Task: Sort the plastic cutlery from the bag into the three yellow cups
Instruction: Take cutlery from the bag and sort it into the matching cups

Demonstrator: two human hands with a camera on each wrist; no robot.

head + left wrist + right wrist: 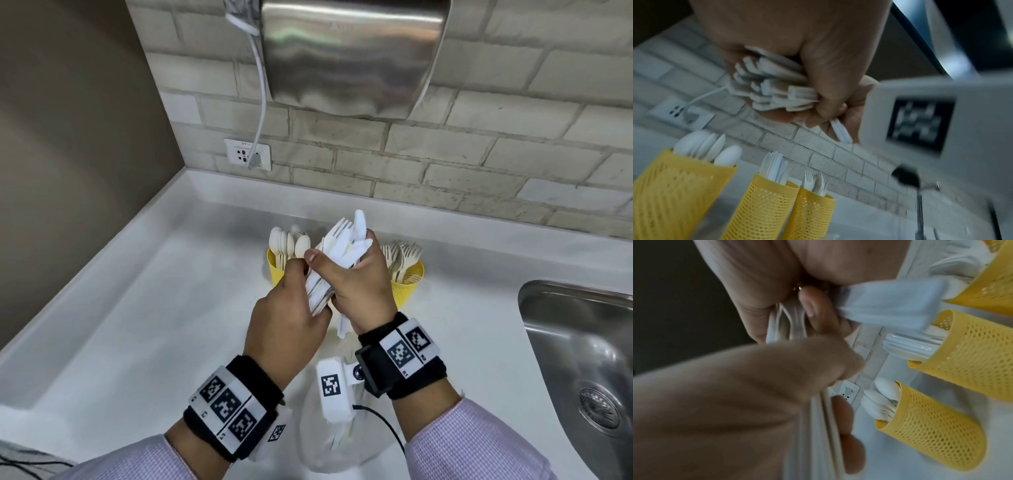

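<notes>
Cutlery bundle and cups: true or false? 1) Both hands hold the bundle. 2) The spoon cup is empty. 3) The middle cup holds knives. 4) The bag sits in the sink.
1) True: the left hand and right hand grip the cutlery bundle.
2) False: the spoon cup already holds spoons.
3) True: the middle cup holds knives.
4) False: the bag lies on the counter, beside the sink.
</notes>
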